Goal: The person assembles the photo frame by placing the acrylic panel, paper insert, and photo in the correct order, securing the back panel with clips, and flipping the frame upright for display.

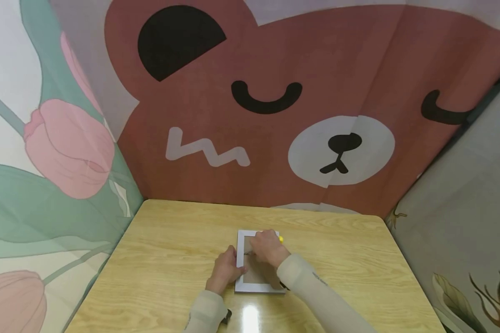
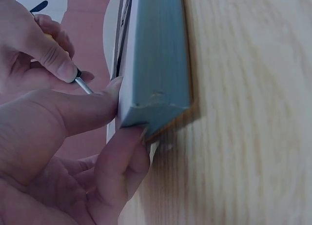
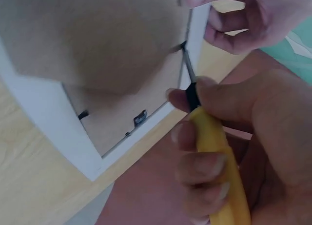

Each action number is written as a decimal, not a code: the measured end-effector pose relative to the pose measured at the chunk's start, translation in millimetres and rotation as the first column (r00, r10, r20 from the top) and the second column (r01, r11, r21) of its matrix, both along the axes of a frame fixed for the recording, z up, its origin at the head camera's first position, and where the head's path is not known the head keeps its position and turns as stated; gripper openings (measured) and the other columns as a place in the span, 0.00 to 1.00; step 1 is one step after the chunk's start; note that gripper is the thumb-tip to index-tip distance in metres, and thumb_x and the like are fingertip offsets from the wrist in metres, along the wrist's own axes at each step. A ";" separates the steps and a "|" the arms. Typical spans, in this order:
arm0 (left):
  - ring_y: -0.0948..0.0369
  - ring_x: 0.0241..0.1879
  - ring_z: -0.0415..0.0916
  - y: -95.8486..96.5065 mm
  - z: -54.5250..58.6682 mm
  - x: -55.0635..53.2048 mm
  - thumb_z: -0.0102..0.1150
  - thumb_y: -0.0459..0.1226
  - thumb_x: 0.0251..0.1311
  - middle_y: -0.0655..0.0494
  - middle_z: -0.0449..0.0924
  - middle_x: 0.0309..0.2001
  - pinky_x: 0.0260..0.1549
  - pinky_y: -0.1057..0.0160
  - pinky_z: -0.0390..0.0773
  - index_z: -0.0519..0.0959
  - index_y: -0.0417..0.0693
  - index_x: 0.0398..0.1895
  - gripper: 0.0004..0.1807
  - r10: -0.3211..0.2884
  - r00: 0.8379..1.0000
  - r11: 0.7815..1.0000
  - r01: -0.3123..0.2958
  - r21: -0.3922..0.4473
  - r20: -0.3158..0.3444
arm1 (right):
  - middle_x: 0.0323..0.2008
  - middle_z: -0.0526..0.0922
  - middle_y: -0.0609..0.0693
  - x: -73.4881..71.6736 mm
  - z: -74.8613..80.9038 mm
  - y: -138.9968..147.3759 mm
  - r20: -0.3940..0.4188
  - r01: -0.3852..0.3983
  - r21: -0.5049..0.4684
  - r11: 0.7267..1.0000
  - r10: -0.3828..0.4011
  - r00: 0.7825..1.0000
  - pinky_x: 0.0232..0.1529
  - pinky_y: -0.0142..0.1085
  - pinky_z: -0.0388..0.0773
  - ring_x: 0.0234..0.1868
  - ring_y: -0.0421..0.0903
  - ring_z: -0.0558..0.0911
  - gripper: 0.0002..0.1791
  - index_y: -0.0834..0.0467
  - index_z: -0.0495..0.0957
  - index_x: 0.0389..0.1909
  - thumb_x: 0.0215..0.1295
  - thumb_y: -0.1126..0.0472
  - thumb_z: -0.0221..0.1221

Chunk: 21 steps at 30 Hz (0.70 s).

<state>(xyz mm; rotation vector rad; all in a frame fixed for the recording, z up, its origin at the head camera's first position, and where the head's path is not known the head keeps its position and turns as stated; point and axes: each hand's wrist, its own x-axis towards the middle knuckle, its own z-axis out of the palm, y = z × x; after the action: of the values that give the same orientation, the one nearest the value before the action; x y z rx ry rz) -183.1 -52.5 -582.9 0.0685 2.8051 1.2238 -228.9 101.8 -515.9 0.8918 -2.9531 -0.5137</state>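
Observation:
A white picture frame [image 1: 260,288] lies face down on the table, its brown backing board [image 3: 122,44] showing. My left hand [image 1: 224,269] holds the frame's left side, thumb on top and fingers against the outer edge. In my right hand [image 1: 268,246] is a screwdriver [image 3: 218,159] with a yellow handle, gripped by curled fingers, the thumb near its black collar. Its metal tip sits at a small dark tab [image 3: 178,47] by the frame's inner edge. Another bent tab [image 3: 84,114] and a metal hanger [image 3: 140,118] show on the back.
The wood-grain table [image 1: 171,259] extends around the frame on all sides. A curtain with a bear print [image 1: 216,185] hangs behind it. Flower-print curtains [image 1: 75,222] hang at the left and right.

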 end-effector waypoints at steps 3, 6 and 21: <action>0.56 0.32 0.74 0.2 1.3 0.5 0.80 0.37 0.49 0.51 0.78 0.30 0.33 0.56 0.77 0.72 0.41 0.40 0.25 0.003 1.000 1.000 -0.003 -0.004 0.022 | 0.23 0.83 0.47 2.4 0.2 3.7 -0.014 0.009 -0.067 0.998 -0.010 1.000 0.25 0.40 0.79 0.23 0.42 0.78 0.14 0.52 0.84 0.25 0.59 0.47 0.72; 0.56 0.32 0.75 -0.2 2.3 0.4 0.81 0.38 0.49 0.50 0.79 0.31 0.34 0.55 0.79 0.72 0.41 0.40 0.25 0.002 1.000 1.000 -0.002 -0.011 0.017 | 0.23 0.84 0.48 3.4 2.1 12.4 0.013 0.040 -0.195 0.980 -0.039 0.999 0.26 0.41 0.79 0.24 0.43 0.80 0.10 0.52 0.84 0.25 0.59 0.52 0.72; 0.55 0.34 0.76 2.5 1.3 -0.8 0.80 0.37 0.50 0.49 0.80 0.34 0.36 0.54 0.79 0.73 0.40 0.42 0.24 0.026 0.998 1.000 -0.027 0.013 0.060 | 0.26 0.83 0.59 4.2 -18.4 98.2 0.224 0.511 -0.457 0.728 -0.462 0.858 0.26 0.49 0.78 0.27 0.54 0.81 0.07 0.61 0.77 0.23 0.57 0.69 0.65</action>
<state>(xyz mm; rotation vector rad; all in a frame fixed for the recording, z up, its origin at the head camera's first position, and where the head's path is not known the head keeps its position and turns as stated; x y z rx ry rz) -183.9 -50.0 -581.5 -0.0042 2.7559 1.2293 -224.7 199.9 -534.4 0.0732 -3.1374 0.3293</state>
